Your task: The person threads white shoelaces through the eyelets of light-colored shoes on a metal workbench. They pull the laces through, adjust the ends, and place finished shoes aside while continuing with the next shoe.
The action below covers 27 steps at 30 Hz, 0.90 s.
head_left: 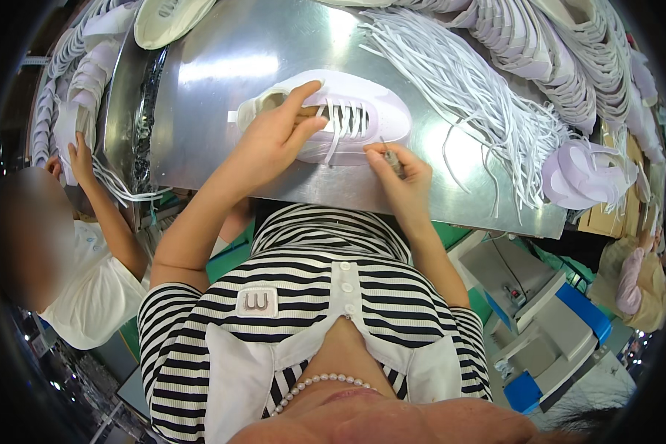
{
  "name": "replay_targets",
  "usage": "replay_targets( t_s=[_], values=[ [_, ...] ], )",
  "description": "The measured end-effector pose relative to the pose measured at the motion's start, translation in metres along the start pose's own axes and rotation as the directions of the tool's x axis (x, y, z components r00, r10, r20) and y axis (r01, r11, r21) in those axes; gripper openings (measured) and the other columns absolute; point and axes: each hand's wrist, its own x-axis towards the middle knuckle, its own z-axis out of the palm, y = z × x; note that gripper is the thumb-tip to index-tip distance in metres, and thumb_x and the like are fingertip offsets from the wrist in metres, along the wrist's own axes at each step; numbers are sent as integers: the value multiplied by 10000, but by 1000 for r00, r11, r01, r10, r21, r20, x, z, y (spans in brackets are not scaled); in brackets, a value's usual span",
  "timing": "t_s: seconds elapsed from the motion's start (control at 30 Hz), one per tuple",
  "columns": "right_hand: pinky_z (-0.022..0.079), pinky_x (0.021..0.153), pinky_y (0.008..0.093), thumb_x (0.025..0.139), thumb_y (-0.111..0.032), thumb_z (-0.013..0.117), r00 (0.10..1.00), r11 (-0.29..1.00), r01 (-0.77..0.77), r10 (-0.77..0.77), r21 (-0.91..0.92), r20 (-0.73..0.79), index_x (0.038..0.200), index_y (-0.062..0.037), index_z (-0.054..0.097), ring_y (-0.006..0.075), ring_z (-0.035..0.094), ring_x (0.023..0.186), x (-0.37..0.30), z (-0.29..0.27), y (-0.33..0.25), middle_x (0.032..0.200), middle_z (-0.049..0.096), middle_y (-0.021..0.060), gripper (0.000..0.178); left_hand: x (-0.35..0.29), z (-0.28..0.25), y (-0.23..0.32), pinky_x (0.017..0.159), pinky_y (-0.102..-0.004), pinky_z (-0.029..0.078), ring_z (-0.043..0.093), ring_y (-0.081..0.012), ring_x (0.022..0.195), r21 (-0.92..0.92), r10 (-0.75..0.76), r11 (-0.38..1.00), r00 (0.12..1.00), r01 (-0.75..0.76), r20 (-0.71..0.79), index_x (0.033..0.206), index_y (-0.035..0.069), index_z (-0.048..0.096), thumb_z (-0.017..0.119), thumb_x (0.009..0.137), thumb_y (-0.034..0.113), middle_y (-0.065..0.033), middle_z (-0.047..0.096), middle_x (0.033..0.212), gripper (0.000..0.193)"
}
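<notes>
A white and pale lilac shoe upper (383,111) lies on its side-to-side length across the metal table, its toe to the right. White laces (345,122) cross its front in several rows, and a loose lace end hangs toward me. My left hand (277,137) grips the upper near its opening, with some fingers inside it and the thumb by the laces. Close to the toe's near edge, my right hand (403,174) pinches the grey handle of a small awl-like tool (392,160). The thin metal tip points up beside the upper; whether it is hooked is too small to tell.
A large bundle of white laces (459,81) spreads over the table (222,140) at right. Stacked uppers (529,52) line the back right, another stack (85,89) the left. A lilac upper (581,174) sits at the right corner. A co-worker's hand (81,159) touches the left stack.
</notes>
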Motion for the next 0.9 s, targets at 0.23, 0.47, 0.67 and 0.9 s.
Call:
replay_targets(
  t_s=[0.23,0.47,0.67,0.9],
  values=[
    [433,624,210,864,-145,730,990,996,-47,57,-77,130,917,-2,716,38,538,707,14,31,17,795,667,-10,153,-26,8,-10,742,-371,505,679,-316,895,248,61,967,998,-61,8,1187,36,545,617,935,116,-180,672,994,274],
    [388,603,185,872,-121,726,999,985,-49,49,166,7,877,-26,691,23,487,687,26,43,-1,752,601,-54,101,-18,5,-15,674,-414,492,649,-375,779,170,114,978,993,-116,22,1094,32,592,657,909,232,-200,670,879,279],
    [423,621,222,899,-134,697,999,995,35,-34,98,-7,996,-14,632,55,526,693,29,47,3,768,627,-4,168,-18,16,-18,626,-415,497,650,-350,698,313,89,948,992,-57,-90,1061,65,631,712,861,291,-175,672,784,313],
    [479,636,304,955,-133,606,988,970,105,-76,-221,136,1027,-9,534,190,629,676,-1,26,-3,773,662,126,161,-18,17,-21,578,-394,488,642,-320,638,310,158,944,979,-112,-127,1024,59,655,718,860,256,-159,657,726,264]
  ],
)
